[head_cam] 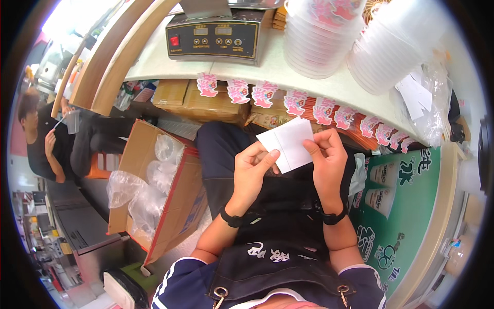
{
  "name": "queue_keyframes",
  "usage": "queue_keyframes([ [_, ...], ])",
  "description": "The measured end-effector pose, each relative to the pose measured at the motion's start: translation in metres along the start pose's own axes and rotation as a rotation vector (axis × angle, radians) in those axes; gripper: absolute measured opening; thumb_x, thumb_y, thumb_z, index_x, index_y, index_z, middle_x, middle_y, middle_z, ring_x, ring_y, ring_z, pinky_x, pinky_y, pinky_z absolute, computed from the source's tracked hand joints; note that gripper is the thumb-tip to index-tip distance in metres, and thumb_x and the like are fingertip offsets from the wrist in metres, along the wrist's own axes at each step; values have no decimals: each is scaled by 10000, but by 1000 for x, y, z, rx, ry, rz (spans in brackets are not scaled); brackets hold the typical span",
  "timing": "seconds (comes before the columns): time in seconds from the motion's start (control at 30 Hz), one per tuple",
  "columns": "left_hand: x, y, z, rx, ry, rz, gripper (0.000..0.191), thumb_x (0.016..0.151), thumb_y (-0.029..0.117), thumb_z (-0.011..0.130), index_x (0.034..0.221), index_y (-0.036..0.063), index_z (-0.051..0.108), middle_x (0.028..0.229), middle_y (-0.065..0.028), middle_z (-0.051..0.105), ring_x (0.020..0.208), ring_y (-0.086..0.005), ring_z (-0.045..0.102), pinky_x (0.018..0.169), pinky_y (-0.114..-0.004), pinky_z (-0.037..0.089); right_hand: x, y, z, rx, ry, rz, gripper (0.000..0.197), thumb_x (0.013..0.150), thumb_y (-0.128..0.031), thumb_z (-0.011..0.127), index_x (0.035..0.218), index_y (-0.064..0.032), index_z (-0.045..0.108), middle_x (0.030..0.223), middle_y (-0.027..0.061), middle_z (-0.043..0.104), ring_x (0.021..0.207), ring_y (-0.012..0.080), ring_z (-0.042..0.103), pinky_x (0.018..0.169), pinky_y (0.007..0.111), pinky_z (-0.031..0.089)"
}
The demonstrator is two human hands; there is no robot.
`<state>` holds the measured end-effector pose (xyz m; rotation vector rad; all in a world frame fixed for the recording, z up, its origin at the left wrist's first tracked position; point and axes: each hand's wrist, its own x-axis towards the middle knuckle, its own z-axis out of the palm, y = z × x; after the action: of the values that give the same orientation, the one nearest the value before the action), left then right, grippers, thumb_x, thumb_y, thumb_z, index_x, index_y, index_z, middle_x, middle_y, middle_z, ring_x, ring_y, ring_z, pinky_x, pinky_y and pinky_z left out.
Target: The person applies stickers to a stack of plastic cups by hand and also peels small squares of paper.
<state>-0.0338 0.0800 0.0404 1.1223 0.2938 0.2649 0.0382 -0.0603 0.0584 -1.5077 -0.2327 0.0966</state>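
Note:
A small stack of white paper pieces [289, 145] is held above my lap between both hands. My left hand [254, 170] pinches its lower left corner with thumb and fingers. On its right edge, the thumb and fingers of my right hand [326, 158] grip the stack. Pink and white cartoon stickers [263, 94] hang in a row along the counter's front edge, just beyond the papers. Stacks of clear plastic tubs [320, 46] stand on the counter, the left one bearing similar stickers.
A black-fronted electric control unit [212, 40] sits on the white counter [231, 71]. An open cardboard box [181, 201] with plastic-wrapped cups stands at the left. Beyond it a seated person [42, 143] holds a clear cup. A green printed panel [409, 208] is at the right.

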Motion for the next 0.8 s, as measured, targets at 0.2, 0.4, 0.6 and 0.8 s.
queue_keyframes([
  [0.2,-4,-6,16,16,-115,46,104,905,69,652,854,-16,619,795,-59,662,636,-102,588,603,-228,477,-6,-4,-25,35,120,-51,142,832,15,703,882,-10,572,802,-26,562,758,49,533,692,192,430],
  [0.4,-8,-6,26,-53,-174,-31,108,905,76,656,855,-14,622,789,-57,660,634,-91,583,577,-232,476,-10,6,-54,160,230,-29,120,865,-15,675,907,-33,563,799,-32,566,716,34,517,639,188,411],
  [0.6,-14,1,26,0,-152,-48,103,908,75,650,859,-12,626,759,-40,655,604,-74,571,541,-215,458,33,-38,-131,235,656,-210,274,886,-58,661,1095,-40,485,838,45,609,602,79,533,390,221,353],
  [0.8,-21,2,36,-51,-203,-82,77,912,54,629,905,-21,611,773,-46,655,614,-78,585,538,-219,468,109,-53,-190,28,679,-437,536,847,-97,720,1275,-21,405,1330,231,371,807,274,660,659,297,543],
])
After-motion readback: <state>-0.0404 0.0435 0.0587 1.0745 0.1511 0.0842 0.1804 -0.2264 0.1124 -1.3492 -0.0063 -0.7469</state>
